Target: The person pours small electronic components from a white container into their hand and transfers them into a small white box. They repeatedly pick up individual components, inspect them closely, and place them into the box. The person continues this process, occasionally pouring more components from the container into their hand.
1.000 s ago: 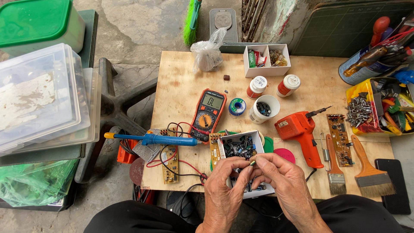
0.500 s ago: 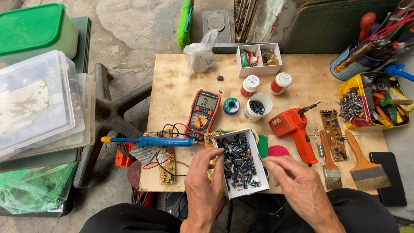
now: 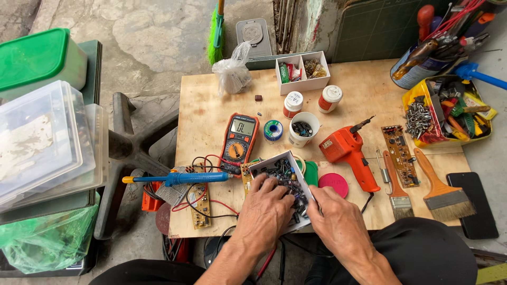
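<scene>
A small white cardboard box (image 3: 285, 160) full of dark electronic parts sits near the front edge of a wooden table (image 3: 211, 113). My left hand (image 3: 265, 210) lies over the box, its fingers spread down among the parts. Against the box's right side rests my right hand (image 3: 338, 224), fingers touching its rim. Whether either hand pinches a part is hidden. Just behind the box are a multimeter (image 3: 238, 142) and a blue soldering iron (image 3: 179, 179).
An orange glue gun (image 3: 349, 153), two brushes (image 3: 441, 192), a circuit board (image 3: 400, 154), a white cup (image 3: 304, 128), two small jars (image 3: 293, 104) and a divided box (image 3: 302, 70) lie on the table. A yellow bin of screws (image 3: 446, 113) stands right. Plastic tubs (image 3: 42, 137) stack at left.
My hands were together in front of the box holding a small part. They separated and moved forward; now the left digs into the box and the right rests against its side.
</scene>
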